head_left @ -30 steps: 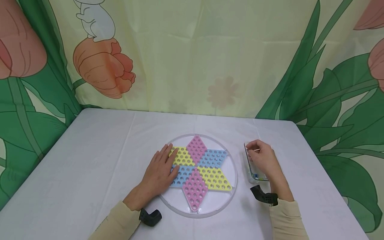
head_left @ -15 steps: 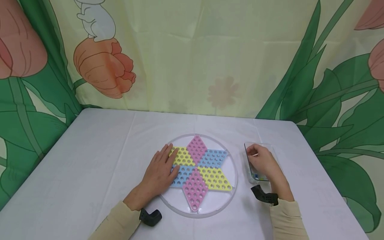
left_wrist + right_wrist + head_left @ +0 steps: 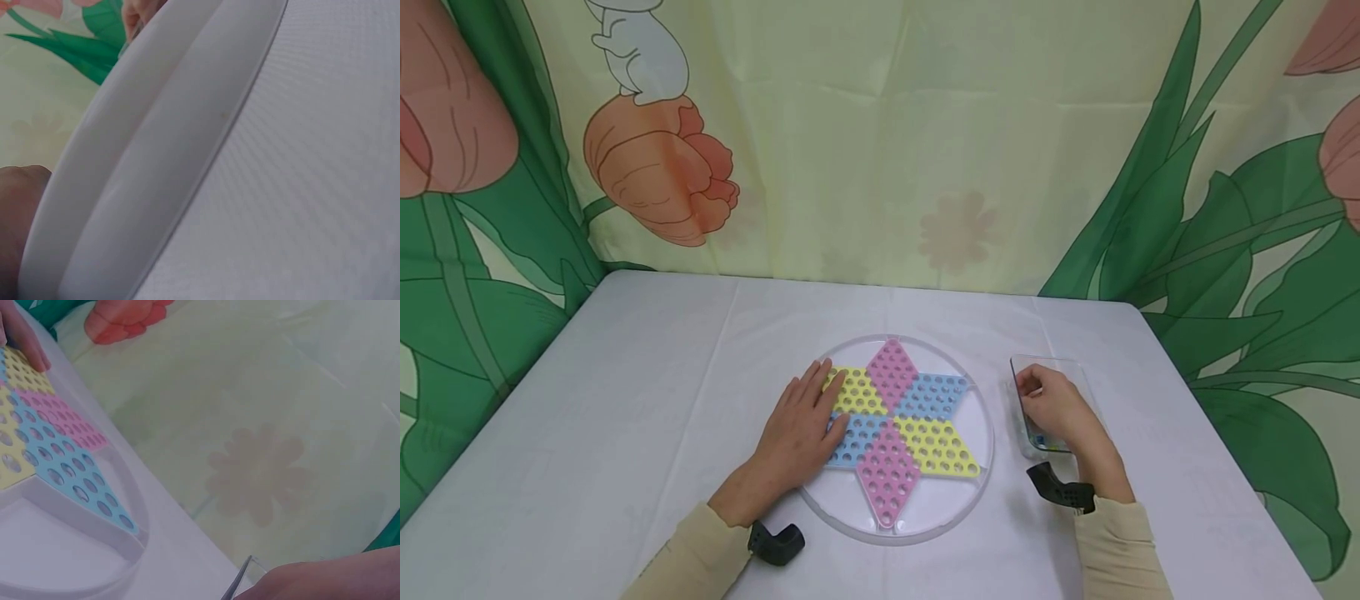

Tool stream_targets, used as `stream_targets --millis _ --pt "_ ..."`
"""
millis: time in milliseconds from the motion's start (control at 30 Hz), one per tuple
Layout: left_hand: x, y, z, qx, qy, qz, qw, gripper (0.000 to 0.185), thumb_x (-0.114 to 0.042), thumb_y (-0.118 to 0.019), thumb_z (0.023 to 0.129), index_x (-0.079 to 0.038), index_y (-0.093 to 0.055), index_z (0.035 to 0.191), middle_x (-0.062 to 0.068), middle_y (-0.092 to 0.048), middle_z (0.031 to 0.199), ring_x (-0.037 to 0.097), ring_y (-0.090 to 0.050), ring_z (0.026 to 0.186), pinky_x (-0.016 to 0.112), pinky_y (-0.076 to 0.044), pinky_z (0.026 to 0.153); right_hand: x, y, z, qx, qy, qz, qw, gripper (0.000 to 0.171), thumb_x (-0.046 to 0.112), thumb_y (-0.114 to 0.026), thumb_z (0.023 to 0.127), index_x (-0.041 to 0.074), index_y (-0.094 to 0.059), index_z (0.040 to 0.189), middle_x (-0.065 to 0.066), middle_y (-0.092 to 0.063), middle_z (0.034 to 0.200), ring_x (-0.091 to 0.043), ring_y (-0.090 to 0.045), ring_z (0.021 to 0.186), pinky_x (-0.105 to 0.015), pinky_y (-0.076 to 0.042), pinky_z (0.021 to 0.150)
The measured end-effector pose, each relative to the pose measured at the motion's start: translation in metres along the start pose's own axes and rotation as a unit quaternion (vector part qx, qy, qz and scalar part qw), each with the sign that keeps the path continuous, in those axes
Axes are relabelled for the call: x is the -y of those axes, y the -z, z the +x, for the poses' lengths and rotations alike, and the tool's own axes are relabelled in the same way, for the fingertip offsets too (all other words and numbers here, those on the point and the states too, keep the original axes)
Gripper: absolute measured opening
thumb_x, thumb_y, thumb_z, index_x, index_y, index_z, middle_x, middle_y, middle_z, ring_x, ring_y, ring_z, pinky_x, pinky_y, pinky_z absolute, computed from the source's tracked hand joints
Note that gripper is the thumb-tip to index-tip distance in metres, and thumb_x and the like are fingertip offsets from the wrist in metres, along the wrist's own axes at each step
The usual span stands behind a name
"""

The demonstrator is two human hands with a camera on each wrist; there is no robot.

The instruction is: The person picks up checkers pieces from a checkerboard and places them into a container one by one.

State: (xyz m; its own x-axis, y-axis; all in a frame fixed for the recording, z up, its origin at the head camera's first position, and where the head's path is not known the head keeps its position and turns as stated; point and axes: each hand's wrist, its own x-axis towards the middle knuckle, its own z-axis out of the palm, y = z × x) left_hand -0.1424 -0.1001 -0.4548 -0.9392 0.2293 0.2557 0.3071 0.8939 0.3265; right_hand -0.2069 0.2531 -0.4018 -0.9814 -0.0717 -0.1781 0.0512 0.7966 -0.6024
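A round white Chinese checkers board (image 3: 887, 471) with a pink, yellow and blue star of holes lies mid-table. My left hand (image 3: 801, 429) rests on its left side, palm down, fingers extended over the yellow and blue sections. In the left wrist view the pale rim (image 3: 125, 156) fills the middle, with part of that hand (image 3: 22, 219) beside it. To the right, a clear plastic box (image 3: 1028, 448) holds small blue and green pieces (image 3: 1040, 440). My right hand (image 3: 1058, 407) reaches into it, fingers bent, fingertips hidden; I cannot tell what they hold. The right wrist view shows the box's corner (image 3: 253, 569).
A white cloth covers the table (image 3: 662, 400), whose far edge meets a flower-printed curtain (image 3: 880, 150). Black wrist cameras sit on the left wrist (image 3: 777, 544) and right wrist (image 3: 1060, 487). The box stands just right of the board.
My right hand has moved a little down and inward over the box, so its far edge shows more. My left hand and the board have stayed in place.
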Motion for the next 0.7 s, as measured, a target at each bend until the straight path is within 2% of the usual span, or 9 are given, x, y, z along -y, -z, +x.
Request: stream_targets --millis 233,467,600,700 --pt "0.0 0.0 0.0 -0.001 0.0 -0.001 1.0 0.06 -0.033 -0.053 0.098 -0.008 -0.04 0.151 0.017 -0.031 0.161 0.033 -0.024 0.152 0.055 -0.024 0.121 0.003 0.001 -0.002 0.003 -0.002 -0.004 1.0 0.022 0.002 -0.053 0.094 -0.004 -0.057 0.115 -0.023 -0.061 0.111 -0.033 -0.057 0.096 -0.04 -0.054 0.076" --pt "-0.001 0.002 0.001 0.001 -0.003 0.001 1.0 0.06 -0.033 -0.053 0.098 -0.008 -0.04 0.151 0.017 -0.03 0.161 0.033 -0.025 0.152 0.055 -0.024 0.121 0.004 0.004 -0.005 -0.01 0.002 -0.005 1.0 0.023 0.011 -0.052 0.099 -0.001 -0.06 0.117 -0.023 -0.062 0.115 -0.032 -0.058 0.098 -0.044 -0.054 0.08" --pt "-0.001 0.005 0.0 0.01 0.0 -0.002 0.9999 0.06 -0.033 -0.053 0.099 -0.007 -0.04 0.151 0.018 -0.03 0.161 0.034 -0.024 0.152 0.055 -0.024 0.121 0.011 0.008 -0.009 -0.036 -0.006 0.003 0.999 0.023 0.015 -0.051 0.1 0.002 -0.061 0.116 -0.019 -0.063 0.114 -0.03 -0.056 0.098 -0.042 -0.053 0.081" --pt "-0.002 0.008 0.0 0.032 0.007 -0.001 0.9995 0.061 -0.035 -0.052 0.099 -0.007 -0.038 0.152 0.019 -0.028 0.162 0.035 -0.022 0.152 0.057 -0.024 0.121 0.019 0.015 -0.016 -0.08 0.005 0.007 0.997 0.025 0.018 -0.05 0.101 0.002 -0.062 0.116 -0.019 -0.064 0.111 -0.029 -0.058 0.095 -0.038 -0.055 0.08"
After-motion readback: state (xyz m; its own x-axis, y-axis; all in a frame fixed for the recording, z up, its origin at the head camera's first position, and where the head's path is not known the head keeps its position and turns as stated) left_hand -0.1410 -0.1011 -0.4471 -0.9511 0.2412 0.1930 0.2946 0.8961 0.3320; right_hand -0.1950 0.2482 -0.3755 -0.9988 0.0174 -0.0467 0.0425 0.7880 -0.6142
